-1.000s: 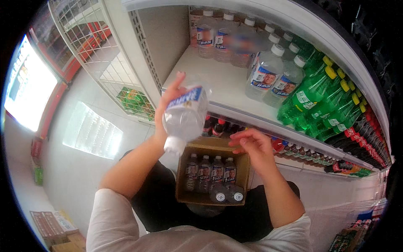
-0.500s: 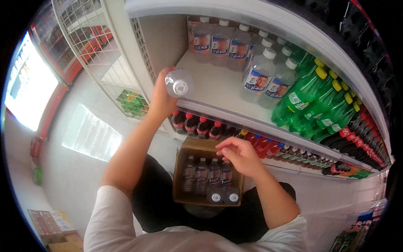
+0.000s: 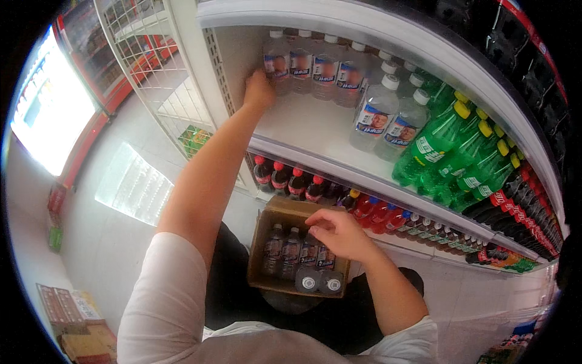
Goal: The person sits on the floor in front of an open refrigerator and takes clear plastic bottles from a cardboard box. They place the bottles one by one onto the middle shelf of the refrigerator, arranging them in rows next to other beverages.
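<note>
My left hand reaches to the left end of the upper shelf and closes around the side of a clear plastic bottle with a white cap and blue label. Its fingers are partly hidden by the bottle. This bottle stands at the left of a row of similar clear bottles. My right hand hovers over a cardboard box between my knees, fingers bent but apart, fingertips close to the tops of the bottles inside. Several clear bottles lie in the box, and two more show their round ends near its front edge.
Right of the clear bottles, green bottles with yellow caps lean on the shelf. Below stand dark red-capped bottles and red drinks. A white wire rack is at the left; cartons sit at the lower left.
My left hand has carried the bottle forward from in front of the shelf onto it, at the row's left end. My right hand has lowered slightly left over the box.
</note>
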Motion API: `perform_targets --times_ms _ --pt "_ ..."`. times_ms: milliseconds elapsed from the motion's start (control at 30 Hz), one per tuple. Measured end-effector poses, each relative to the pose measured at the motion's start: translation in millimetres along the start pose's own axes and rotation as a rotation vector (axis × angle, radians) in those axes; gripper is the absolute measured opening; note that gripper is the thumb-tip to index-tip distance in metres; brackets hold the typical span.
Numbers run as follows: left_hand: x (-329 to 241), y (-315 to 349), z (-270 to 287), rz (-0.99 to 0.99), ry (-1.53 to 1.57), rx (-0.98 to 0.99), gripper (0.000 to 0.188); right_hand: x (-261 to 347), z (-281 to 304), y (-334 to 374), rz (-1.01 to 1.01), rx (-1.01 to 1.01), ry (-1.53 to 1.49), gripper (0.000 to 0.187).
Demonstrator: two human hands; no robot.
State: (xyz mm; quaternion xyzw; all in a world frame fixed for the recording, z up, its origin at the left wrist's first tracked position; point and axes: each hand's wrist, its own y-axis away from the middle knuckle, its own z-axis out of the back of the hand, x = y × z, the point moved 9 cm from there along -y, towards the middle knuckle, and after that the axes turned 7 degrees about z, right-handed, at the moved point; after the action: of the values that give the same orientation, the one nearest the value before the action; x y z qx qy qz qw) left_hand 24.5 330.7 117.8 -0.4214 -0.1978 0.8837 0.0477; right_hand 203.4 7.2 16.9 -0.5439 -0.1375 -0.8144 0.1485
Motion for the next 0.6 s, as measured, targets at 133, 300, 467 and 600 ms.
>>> perform_targets --times_ms 133,300,467,600 --pt "3 12 -20 0.1 -0.113 -0.14 0.043 6 -2 6 0.022 0.002 -0.003 0.024" --pt "-3 30 -37 0.029 -0.046 -0.089 0.056 14 -8 6 -0.015 0.052 -0.021 0.026" --pt "18 13 -51 0.075 -0.101 0.058 0.071 12 -13 5 0.081 0.07 0.042 0.027" --pt "29 2 -58 -0.021 -0.061 0.027 0.074 10 -16 4 0.06 0.087 0.041 0.028"
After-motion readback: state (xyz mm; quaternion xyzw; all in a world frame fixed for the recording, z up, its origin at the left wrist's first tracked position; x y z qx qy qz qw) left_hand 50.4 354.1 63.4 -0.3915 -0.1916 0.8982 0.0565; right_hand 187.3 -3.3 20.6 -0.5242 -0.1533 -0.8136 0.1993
